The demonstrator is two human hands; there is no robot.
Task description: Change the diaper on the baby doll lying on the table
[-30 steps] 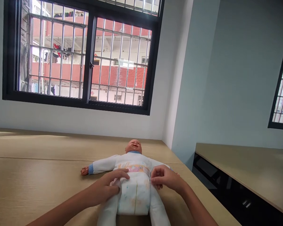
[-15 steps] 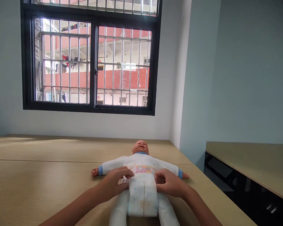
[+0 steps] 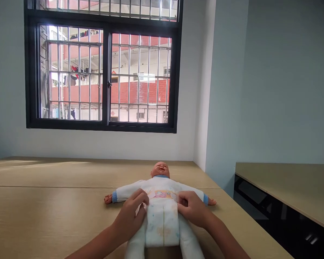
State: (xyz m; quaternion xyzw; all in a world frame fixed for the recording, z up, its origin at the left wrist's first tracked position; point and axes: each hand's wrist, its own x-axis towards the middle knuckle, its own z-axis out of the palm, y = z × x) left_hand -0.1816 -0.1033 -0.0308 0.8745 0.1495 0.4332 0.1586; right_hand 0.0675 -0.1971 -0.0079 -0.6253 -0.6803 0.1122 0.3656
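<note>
A baby doll [image 3: 126, 191] in a white suit with blue cuffs lies on its back, arms spread, head toward the window. Around its hips sits a white diaper [image 3: 162, 225] with a coloured band at the waist and a line down its front. At the diaper's left waist edge, my left hand [image 3: 135, 212] is closed, fingertips and thumb pinching the side. My right hand [image 3: 193, 208] has its fingers curled on the opposite edge, closed against the diaper. The small parts between the fingertips are hidden.
The doll lies on a wooden table [image 3: 56, 216] with a seam across it. Behind stands a wall with a barred, black-framed window [image 3: 105, 79]. To the right is another wooden-topped surface [image 3: 286, 180] with a glossy black side.
My left hand has turned more upright and its fingers have drawn in at the diaper's edge. My right hand has shifted slightly, staying at its side. The camera view moved a little.
</note>
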